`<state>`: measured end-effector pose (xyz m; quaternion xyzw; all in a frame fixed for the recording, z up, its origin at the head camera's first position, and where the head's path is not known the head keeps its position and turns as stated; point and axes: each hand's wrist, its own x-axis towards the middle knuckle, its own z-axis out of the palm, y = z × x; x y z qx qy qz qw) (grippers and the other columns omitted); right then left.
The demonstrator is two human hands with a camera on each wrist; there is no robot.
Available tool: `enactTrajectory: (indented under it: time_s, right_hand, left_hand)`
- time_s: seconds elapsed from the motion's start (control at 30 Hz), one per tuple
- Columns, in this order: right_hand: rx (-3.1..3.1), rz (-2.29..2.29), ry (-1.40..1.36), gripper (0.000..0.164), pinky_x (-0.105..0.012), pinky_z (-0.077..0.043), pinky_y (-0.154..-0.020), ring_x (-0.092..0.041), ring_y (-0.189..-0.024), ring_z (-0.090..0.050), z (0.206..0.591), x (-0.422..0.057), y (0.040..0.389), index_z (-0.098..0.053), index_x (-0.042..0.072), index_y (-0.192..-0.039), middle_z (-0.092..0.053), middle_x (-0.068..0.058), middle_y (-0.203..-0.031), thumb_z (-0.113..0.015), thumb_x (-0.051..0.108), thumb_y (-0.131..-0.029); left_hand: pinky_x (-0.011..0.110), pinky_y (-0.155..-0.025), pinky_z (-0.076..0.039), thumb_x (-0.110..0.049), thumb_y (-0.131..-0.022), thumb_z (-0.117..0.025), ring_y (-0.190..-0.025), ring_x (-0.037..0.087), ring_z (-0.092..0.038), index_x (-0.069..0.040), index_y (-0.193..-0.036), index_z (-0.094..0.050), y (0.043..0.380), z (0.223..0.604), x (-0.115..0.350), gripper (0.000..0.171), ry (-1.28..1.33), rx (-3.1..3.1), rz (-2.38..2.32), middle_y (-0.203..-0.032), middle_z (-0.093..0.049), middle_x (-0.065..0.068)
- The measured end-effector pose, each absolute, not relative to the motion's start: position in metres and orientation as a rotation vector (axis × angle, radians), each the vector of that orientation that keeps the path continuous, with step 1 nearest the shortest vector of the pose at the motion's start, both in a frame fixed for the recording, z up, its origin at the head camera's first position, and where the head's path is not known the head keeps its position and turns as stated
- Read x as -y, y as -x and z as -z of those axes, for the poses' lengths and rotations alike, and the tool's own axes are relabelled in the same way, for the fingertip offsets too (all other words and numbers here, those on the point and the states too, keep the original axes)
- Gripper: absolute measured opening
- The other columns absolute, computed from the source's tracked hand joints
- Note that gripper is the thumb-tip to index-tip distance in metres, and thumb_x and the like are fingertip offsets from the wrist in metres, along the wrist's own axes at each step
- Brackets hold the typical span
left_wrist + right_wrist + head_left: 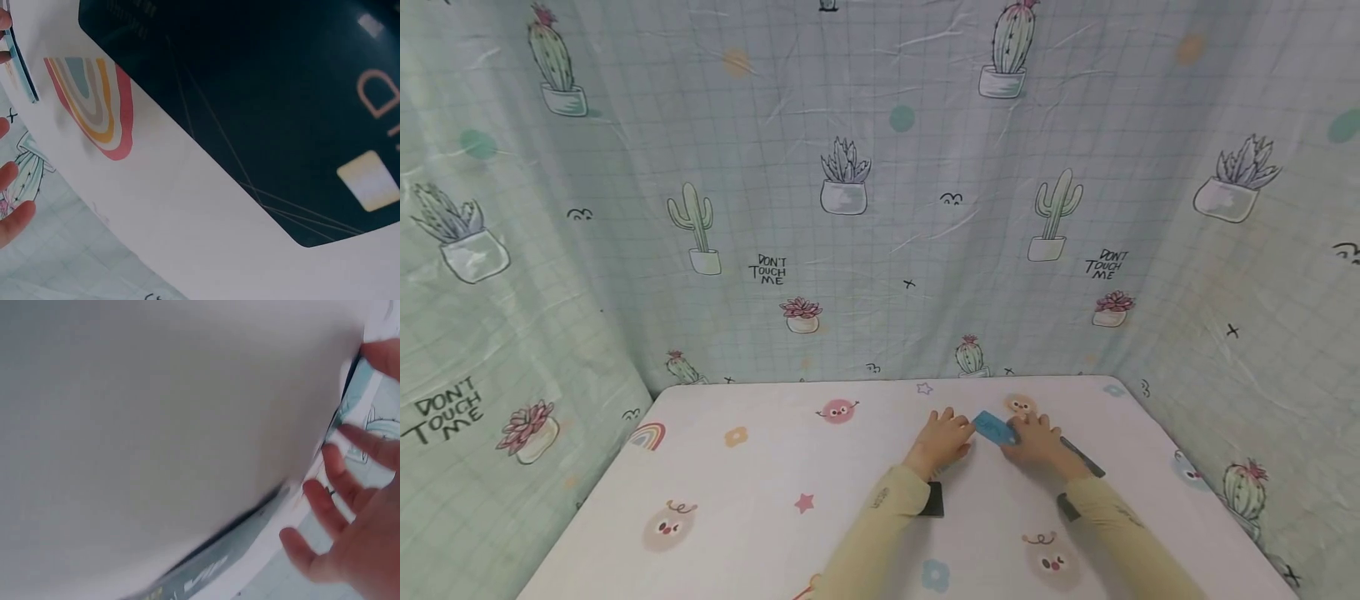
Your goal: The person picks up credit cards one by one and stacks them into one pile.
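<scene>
A light-blue card (995, 427) lies low over the white table between the two hands. At its right end my right hand (1037, 442) holds it, with the thumb (382, 357) and index finger (370, 445) at its edges. My left hand (942, 439) pinches the left corner of the blue card (24, 72) with thumb and index finger; its other fingers (17, 226) are spread apart. Below my left wrist lies a dark card (933, 502), large in the left wrist view with a chip on it. The left palm is out of its wrist view.
A dark card (1082, 457) marked VIP lies right of the right hand. Another dark piece (1067, 507) shows partly under the right forearm. The table (737, 483) has printed figures; a cactus-patterned curtain (880, 250) stands behind and at both sides.
</scene>
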<state>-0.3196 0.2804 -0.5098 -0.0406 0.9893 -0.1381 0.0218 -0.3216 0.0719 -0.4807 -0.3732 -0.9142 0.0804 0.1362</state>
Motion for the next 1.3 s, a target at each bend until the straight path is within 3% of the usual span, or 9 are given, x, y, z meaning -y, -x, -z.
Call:
enactTrajectory:
  time_s: [0.2, 0.67, 0.8, 1.1, 1.3]
  right_hand:
    - [-2.987, 0.426, 0.27, 0.05, -0.064, -0.028, -0.081, -0.037, -0.102, -0.037, 0.509, -0.289, 0.325, -0.051, 0.014, -0.118, -0.045, -0.017, -0.115, -0.066, 0.033, -0.075]
    - [-2.962, 0.419, 0.506, 0.049, -0.062, -0.031, -0.08, -0.033, -0.105, -0.034, 0.502, -0.286, 0.319, -0.054, 0.019, -0.117, -0.046, -0.005, -0.105, -0.069, 0.023, -0.071]
    - [-2.97, 0.396, 0.52, 0.048, -0.062, -0.031, -0.081, -0.035, -0.108, -0.033, 0.497, -0.284, 0.314, -0.054, 0.019, -0.118, -0.046, -0.006, -0.107, -0.069, 0.025, -0.073]
    - [-3.045, 0.303, 0.648, 0.045, -0.047, -0.034, -0.073, -0.027, -0.1, -0.038, 0.497, -0.286, 0.308, -0.055, 0.018, -0.116, -0.05, -0.002, -0.105, -0.066, 0.035, -0.076]
    - [-3.126, 0.23, 0.789, 0.045, -0.049, -0.036, -0.074, -0.027, -0.099, -0.045, 0.505, -0.289, 0.304, -0.055, 0.018, -0.117, -0.055, 0.0, -0.105, -0.065, 0.038, -0.078]
  left_hand:
    - [0.033, -0.089, -0.042, -0.04, -0.086, -0.053, -0.105, 0.012, -0.047, -0.028, -0.115, -0.052, 0.316, 0.479, -0.073, 0.031, 1.045, 2.632, -0.328, -0.115, -0.056, -0.012]
    - [0.032, -0.086, -0.037, -0.048, -0.082, -0.054, -0.103, 0.01, -0.044, -0.036, -0.11, -0.057, 0.316, 0.486, -0.078, 0.031, 0.983, 2.773, -0.486, -0.11, -0.057, -0.014]
    - [0.033, -0.088, -0.038, -0.049, -0.082, -0.052, -0.105, 0.009, -0.044, -0.036, -0.113, -0.056, 0.313, 0.487, -0.08, 0.034, 0.983, 2.812, -0.514, -0.112, -0.057, -0.013]
    - [0.032, -0.086, -0.039, -0.051, -0.08, -0.052, -0.107, 0.009, -0.044, -0.037, -0.116, -0.053, 0.311, 0.49, -0.081, 0.039, 0.99, 2.798, -0.498, -0.117, -0.055, -0.012]
    - [0.031, -0.086, -0.039, -0.051, -0.081, -0.051, -0.11, 0.01, -0.045, -0.037, -0.117, -0.05, 0.31, 0.492, -0.085, 0.039, 0.99, 2.821, -0.469, -0.121, -0.055, -0.011]
